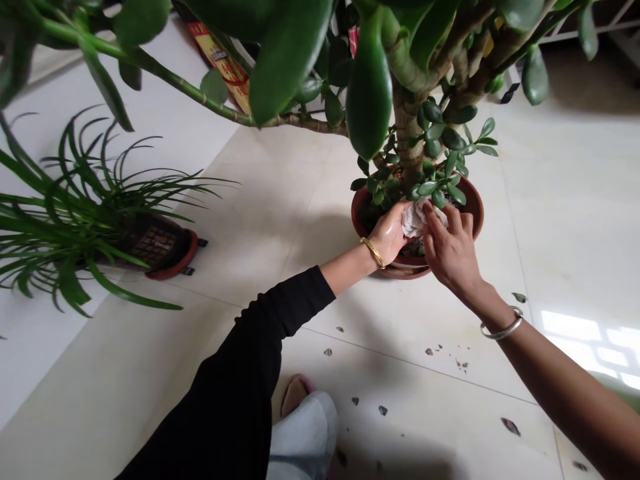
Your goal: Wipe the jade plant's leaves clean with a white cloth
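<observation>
A jade plant (410,133) with a thick trunk and glossy oval leaves grows in a round reddish-brown pot (479,208). Over the pot's near side, my left hand (391,232) is turned partly palm up and closed around a crumpled white tissue (414,219). My right hand (451,250) meets it from the right, its fingers bent and pressed onto the tissue. Small low leaves (441,190) hang just above both hands, and whether the fingers also pinch a leaf is hidden. Some soil and debris show in the pot below the hands.
At left, a spiky long-leaved plant (75,200) stands in a dark pot (155,239) on a wheeled saucer (175,259). Shrivelled leaves (510,425) and crumbs lie scattered over the pale tiles. A long branch (200,100) crosses overhead. My slippered foot (296,393) is below.
</observation>
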